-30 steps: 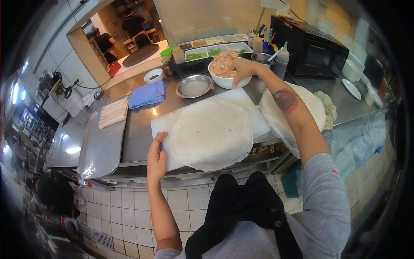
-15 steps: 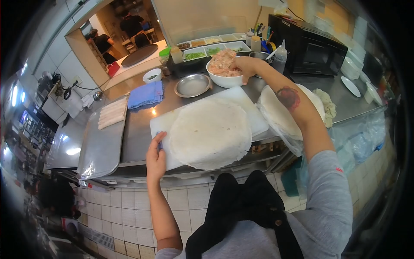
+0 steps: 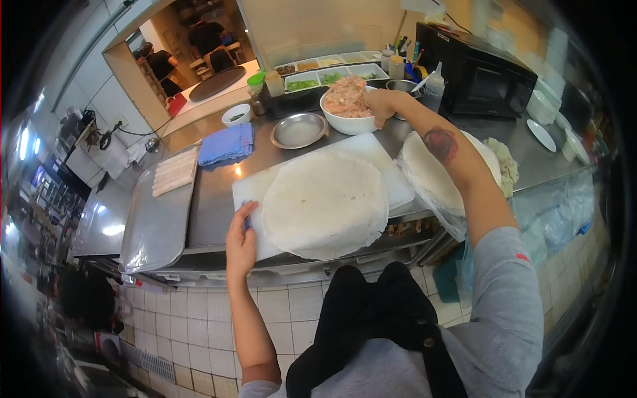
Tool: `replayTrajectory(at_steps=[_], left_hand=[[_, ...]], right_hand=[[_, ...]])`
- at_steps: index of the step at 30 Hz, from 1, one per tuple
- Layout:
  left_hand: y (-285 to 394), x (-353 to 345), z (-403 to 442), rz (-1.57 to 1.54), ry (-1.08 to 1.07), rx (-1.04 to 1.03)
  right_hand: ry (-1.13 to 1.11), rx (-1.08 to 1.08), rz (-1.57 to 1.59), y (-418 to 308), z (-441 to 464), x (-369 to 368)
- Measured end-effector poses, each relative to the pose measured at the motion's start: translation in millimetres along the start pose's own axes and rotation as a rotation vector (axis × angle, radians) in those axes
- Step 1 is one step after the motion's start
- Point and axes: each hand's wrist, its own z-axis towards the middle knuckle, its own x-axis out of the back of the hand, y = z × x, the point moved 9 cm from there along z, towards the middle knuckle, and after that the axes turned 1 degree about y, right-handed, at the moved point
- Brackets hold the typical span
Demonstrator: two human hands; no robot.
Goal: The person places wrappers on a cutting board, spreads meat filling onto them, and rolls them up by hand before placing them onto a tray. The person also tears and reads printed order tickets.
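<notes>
My right hand (image 3: pixel 383 106) reaches into a white bowl (image 3: pixel 346 125) heaped with pinkish raw minced filling (image 3: pixel 346 96). Its fingers are hidden at the filling's right side. My left hand (image 3: pixel 241 239) is at the left edge of a white cutting board (image 3: pixel 391 174), thumb and forefinger apart, with a small blue patch showing between them. On the board lie thin round pale wrapper sheets (image 3: pixel 325 205), apparently stacked, hanging over its front edge. More round sheets (image 3: pixel 431 174), partly in clear plastic, lie under my right forearm.
At left, a metal tray (image 3: pixel 149 229) holds several pale rolls (image 3: pixel 176 171). Behind are a folded blue cloth (image 3: pixel 225 144), a round metal dish (image 3: pixel 298 131) and a small white bowl (image 3: pixel 235 115). Topping containers (image 3: pixel 302 84) line the back, near a black microwave (image 3: pixel 488 79). Other people stand beyond the hatch.
The view has shifted very slightly. My right hand has sunk a little lower along the filling's right side; my left hand stays at the board's edge.
</notes>
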Motion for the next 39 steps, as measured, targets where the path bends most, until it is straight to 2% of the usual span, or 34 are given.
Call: replayTrajectory(at_steps=[1,3,7,9,10,13,14,15,16,17,19,20,22,23,25,27,28,29,30,32,35,39], left_hand=[[1.4,0.8,-0.4,0.001,0.003,0.001],[4.5,0.2,0.0,0.041,-0.001,0.016],[0.8,0.0,0.2,0.04,0.005,0.037],[2.1,0.2,0.8,0.055,0.002,0.024],[1.3,0.0,0.5,0.052,0.003,0.031],[3.1,2.1,1.6,0.044,0.028,0.017],[7.4,5.1,1.8,0.135,0.048,-0.011],[11.7,7.9,1.8,0.228,0.067,-0.034],[26.8,11.7,2.6,0.32,0.117,-0.161],[30.5,12.7,2.6,0.324,0.122,-0.136],[65.9,12.9,-1.4,0.558,0.245,-0.284],[75.8,9.5,-1.0,0.564,0.248,-0.271],[91.9,-11.6,1.4,0.29,0.116,-0.278],[95.3,-19.6,0.7,0.294,0.119,-0.273],[96.7,-55.4,0.6,0.102,-0.138,-0.236],[94.5,-70.0,-0.5,0.03,-0.215,-0.159],[89.7,-80.3,-1.8,-0.043,-0.293,-0.083],[89.6,-84.1,-2.2,-0.046,-0.296,-0.081],[90.7,-86.3,-3.1,-0.006,-0.283,-0.11],[90.2,-91.3,-5.7,0.032,-0.272,-0.136],[83.7,-90.5,-8.3,0.049,-0.211,-0.108],[80.5,-87.0,-10.1,0.107,-0.164,-0.08]], right_hand=[[0.0,0.003,-0.001,4.0,1.3,-4.4],[0.171,0.105,0.115,1.2,-3.6,7.5],[0.061,-0.004,0.251,19.8,-9.1,13.1],[0.172,-0.013,0.613,31.6,-19.3,31.1],[0.182,-0.026,0.625,24.8,-29.5,45.1],[0.144,0.089,0.734,-25.6,-56.6,75.5],[0.137,0.225,0.792,-52.8,-65.1,80.4],[0.117,0.237,0.794,-73.3,-69.5,80.3],[0.081,0.308,0.644,-102.0,-74.3,78.2],[0.047,0.381,0.494,-130.4,-79.7,69.9],[0.067,0.534,0.573,-181.5,-94.8,50.4],[0.059,0.546,0.576,-201.3,-100.0,36.6],[0.123,0.575,0.453,-233.9,-111.3,13.6],[0.121,0.581,0.454,-243.0,-117.9,3.0],[0.367,0.447,0.607,-232.0,-128.8,4.7],[0.434,0.417,0.67,-230.6,-137.6,-3.4],[0.57,0.401,0.715,-227.7,-147.7,-0.7],[0.705,0.383,0.759,-223.8,-158.4,0.2],[0.702,0.378,0.761,-227.5,-160.5,-9.2],[0.891,0.318,0.764,-224.9,-172.3,-15.1],[0.909,0.243,0.718,-228.9,-177.3,-17.4],[0.922,0.301,0.66,-227.7,-173.8,-16.2]])
